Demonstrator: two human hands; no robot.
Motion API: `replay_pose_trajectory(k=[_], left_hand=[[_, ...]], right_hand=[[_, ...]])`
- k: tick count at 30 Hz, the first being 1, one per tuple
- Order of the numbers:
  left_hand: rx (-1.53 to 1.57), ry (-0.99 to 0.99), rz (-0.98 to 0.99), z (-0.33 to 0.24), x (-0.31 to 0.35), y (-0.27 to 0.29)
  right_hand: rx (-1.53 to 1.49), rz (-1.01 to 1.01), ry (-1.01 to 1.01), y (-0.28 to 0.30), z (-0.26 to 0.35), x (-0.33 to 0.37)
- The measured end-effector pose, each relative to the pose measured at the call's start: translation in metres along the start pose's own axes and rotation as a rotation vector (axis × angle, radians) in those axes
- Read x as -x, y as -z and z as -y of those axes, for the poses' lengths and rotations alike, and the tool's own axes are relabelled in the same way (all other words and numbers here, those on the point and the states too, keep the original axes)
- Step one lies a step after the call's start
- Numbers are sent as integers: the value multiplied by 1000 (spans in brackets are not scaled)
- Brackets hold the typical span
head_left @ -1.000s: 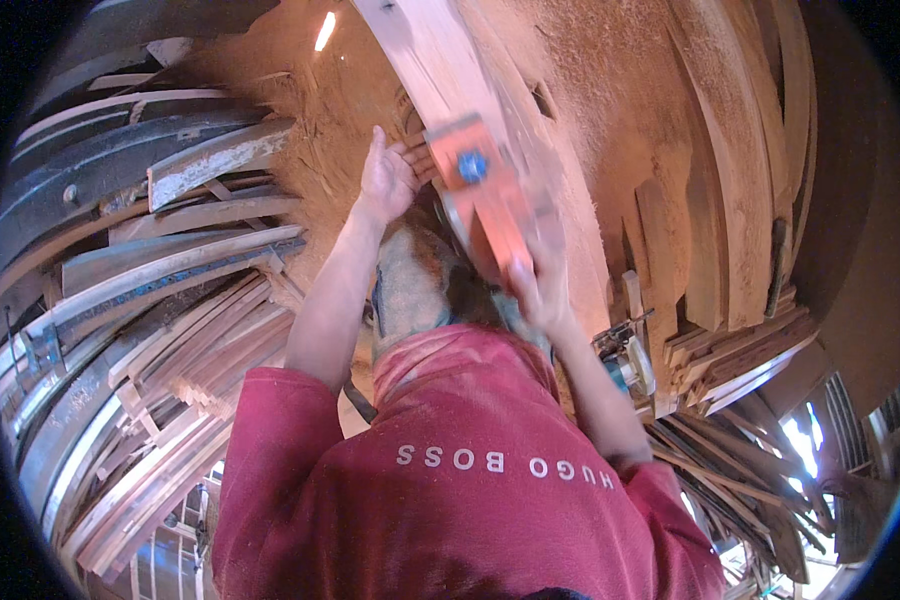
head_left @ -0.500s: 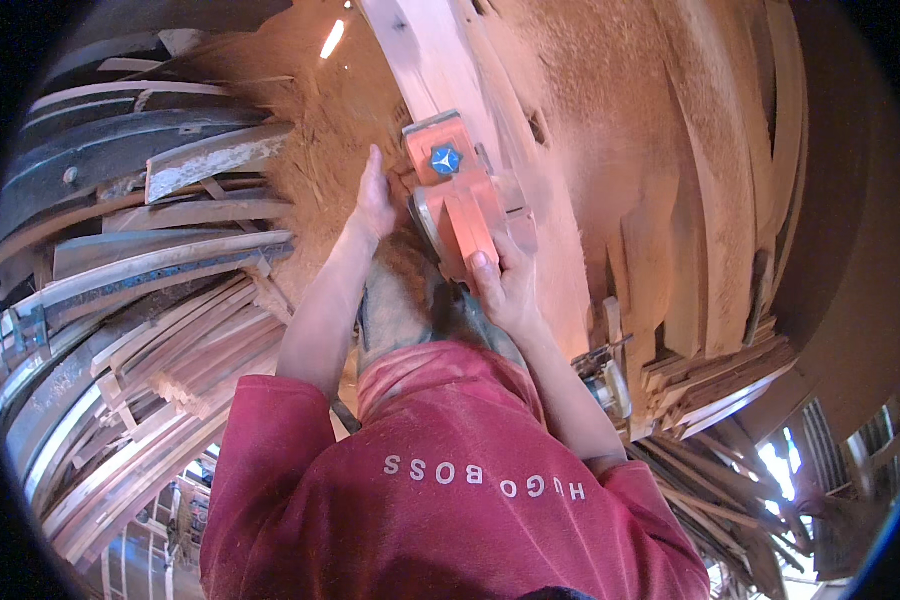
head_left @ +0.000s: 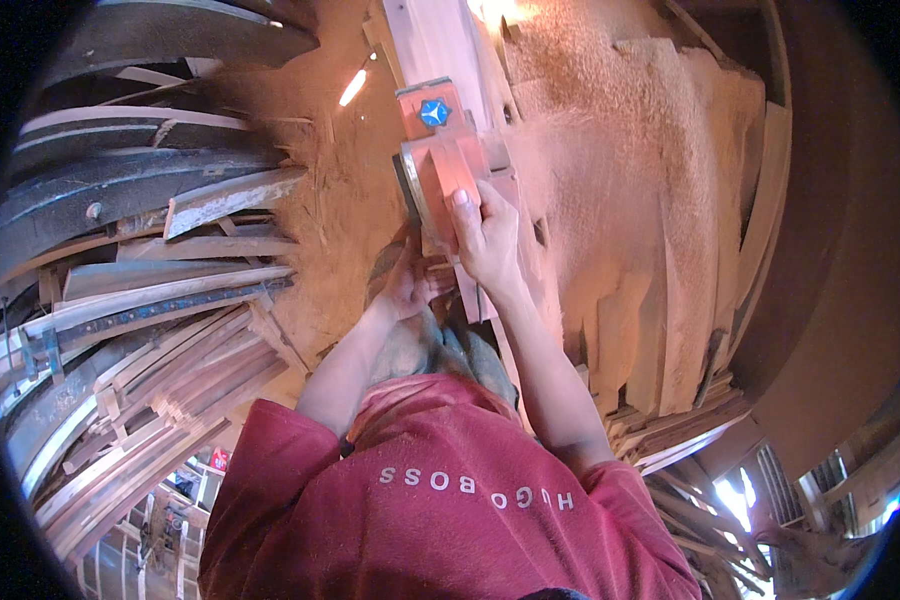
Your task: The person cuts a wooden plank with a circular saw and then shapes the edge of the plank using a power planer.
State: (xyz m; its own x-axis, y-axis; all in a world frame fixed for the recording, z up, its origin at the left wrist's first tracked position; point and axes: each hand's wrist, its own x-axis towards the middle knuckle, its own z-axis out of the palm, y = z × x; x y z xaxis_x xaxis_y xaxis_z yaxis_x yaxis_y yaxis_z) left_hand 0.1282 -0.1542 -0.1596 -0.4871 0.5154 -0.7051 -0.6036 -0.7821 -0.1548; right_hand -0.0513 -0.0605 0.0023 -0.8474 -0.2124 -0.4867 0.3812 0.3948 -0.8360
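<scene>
My right hand [head_left: 488,238] is wrapped around the rear handle of an orange-red electric planer [head_left: 442,165] with a blue knob at its front. The planer sits on a long pale wooden board [head_left: 430,40], which runs away from me and also shows behind the tool. My left hand [head_left: 407,285] is low beside the near end of the board, just behind the planer. Its fingers point toward the board with the thumb apart; whether they touch the wood I cannot tell. Nothing shows in that hand.
Dusty planks [head_left: 685,230] stand or lie along the right, beside the board. Stacked timber [head_left: 170,370] and dark curved boards [head_left: 140,190] fill the left side. Sawdust [head_left: 340,200] covers the ground left of the board. A bright lamp-like light [head_left: 353,87] shows at the far left of the board.
The planer and my right hand have moved farther away along the board. My left hand has come down and right, from open beside the planer to the board's near end. The view has shifted slightly.
</scene>
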Motion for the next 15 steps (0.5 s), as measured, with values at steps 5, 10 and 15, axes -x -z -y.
replay_pose_trajectory(k=[5,10,15], left_hand=[[-53,81,-240,-3,-7,18],[-9,180,-235,-16,-5,-10],[-36,180,-281,-25,8,-27]], right_hand=[[-23,-70,159,-25,44,-74],[-39,-141,237,-36,63,-151],[53,-139,303,-55,105,-211]])
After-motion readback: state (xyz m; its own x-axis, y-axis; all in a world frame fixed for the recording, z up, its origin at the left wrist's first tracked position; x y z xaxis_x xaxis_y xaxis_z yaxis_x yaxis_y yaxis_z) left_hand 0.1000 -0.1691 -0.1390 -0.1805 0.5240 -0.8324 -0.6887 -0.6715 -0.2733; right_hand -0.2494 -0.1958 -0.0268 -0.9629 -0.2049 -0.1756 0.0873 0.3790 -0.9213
